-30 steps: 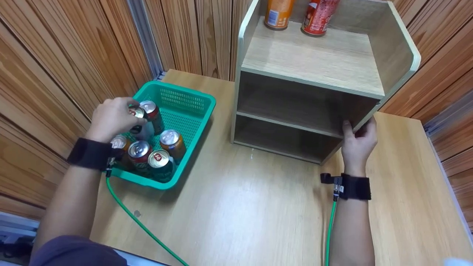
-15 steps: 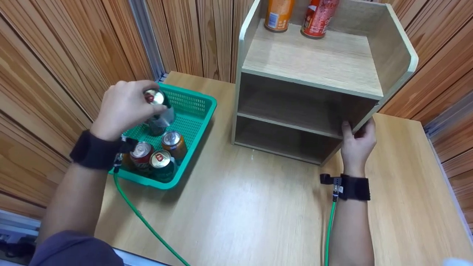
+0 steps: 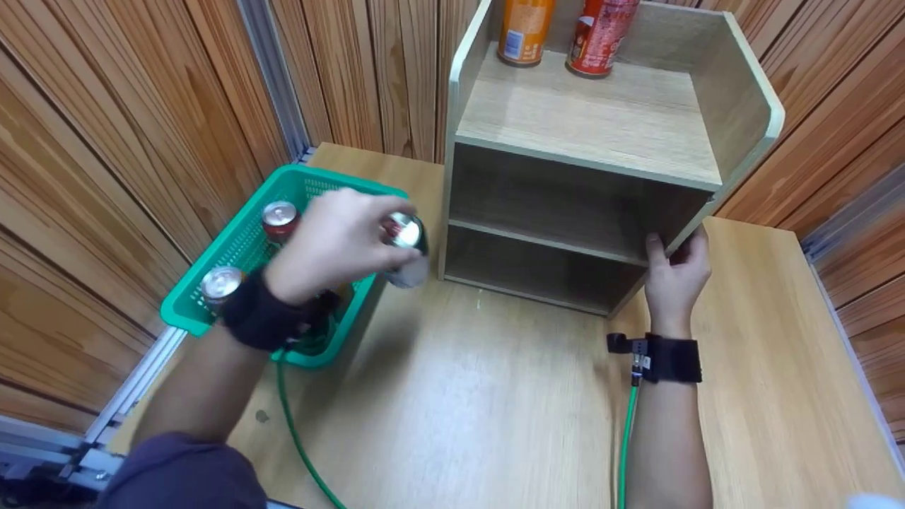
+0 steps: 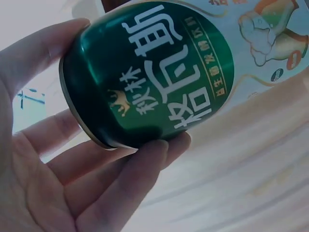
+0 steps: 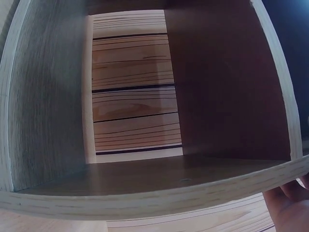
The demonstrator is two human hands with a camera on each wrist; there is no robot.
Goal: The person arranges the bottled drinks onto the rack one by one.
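Observation:
My left hand point(image 3: 339, 237) holds a green and white drink can point(image 4: 159, 72) near its top end, thumb on one side and fingers on the other. In the head view the can hangs tilted just past the right rim of the green basket point(image 3: 178, 325), above the table and left of the shelf. My right hand point(image 3: 677, 279) grips the right side panel of the wooden shelf unit point(image 3: 594, 131), thumb on the inner face and fingers behind. Only part of those fingers point(image 5: 292, 205) shows in the right wrist view.
In the basket stand a dark red can point(image 3: 281, 219) and another silver-topped can point(image 3: 221, 281); my left arm hides others. An orange can point(image 3: 525, 32) and a red can point(image 3: 601, 39) stand on the top shelf. A green cable point(image 3: 300, 438) trails from my left wrist.
My left hand has lifted the green and white can from the basket and carried it right, past the rim. My right hand keeps its grip on the shelf panel.

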